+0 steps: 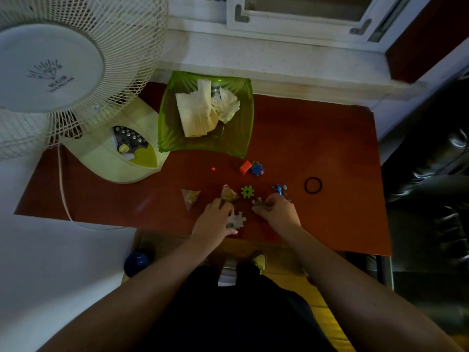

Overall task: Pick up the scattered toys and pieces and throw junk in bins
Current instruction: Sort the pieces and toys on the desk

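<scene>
On the red bench, the left hand pinches a pale puzzle piece; the right hand pinches another grey piece; both look light, thin and stiff, best nipped by their edges.

Translucent glossy green plastic bowl holds crumpled paper on a smooth red tabletop.
</scene>
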`<state>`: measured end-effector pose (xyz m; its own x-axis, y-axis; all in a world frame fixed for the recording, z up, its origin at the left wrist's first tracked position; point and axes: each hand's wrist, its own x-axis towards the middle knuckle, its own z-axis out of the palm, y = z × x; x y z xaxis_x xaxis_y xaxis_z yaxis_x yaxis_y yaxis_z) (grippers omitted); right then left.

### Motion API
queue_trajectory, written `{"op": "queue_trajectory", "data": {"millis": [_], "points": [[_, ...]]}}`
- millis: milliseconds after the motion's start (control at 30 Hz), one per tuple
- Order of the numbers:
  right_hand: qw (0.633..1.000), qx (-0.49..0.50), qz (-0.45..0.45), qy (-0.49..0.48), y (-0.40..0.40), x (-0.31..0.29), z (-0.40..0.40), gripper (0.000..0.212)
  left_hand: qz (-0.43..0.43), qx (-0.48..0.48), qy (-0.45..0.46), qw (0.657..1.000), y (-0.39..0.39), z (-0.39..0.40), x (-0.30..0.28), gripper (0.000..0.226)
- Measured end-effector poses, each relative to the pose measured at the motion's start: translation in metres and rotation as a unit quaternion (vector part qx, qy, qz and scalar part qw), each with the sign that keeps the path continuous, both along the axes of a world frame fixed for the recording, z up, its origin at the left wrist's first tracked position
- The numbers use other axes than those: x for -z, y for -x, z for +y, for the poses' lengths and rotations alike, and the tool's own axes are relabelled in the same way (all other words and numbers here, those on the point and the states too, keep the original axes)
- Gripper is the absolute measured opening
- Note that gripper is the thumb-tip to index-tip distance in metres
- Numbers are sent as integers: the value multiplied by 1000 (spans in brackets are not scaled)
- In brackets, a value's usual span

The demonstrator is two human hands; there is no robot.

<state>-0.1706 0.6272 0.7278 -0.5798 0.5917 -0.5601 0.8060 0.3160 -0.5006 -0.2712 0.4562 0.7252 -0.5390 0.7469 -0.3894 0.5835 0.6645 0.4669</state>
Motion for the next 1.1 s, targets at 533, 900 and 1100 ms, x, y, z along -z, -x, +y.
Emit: {"op": "queue_trajectory", "data": {"millis": [533,900,1100], "points": [[928,169,136,301,-21,-24,-5,13,-442,-376,-186,793,7,2,-17,6],[983,-38,88,154,2,-37,-47,17,-663,-418,-175,596,0,0,-23,54],[989,35,125,69,0,-35,-51,28,-623,-431,-201,621,8,-13,-21,19]]}}
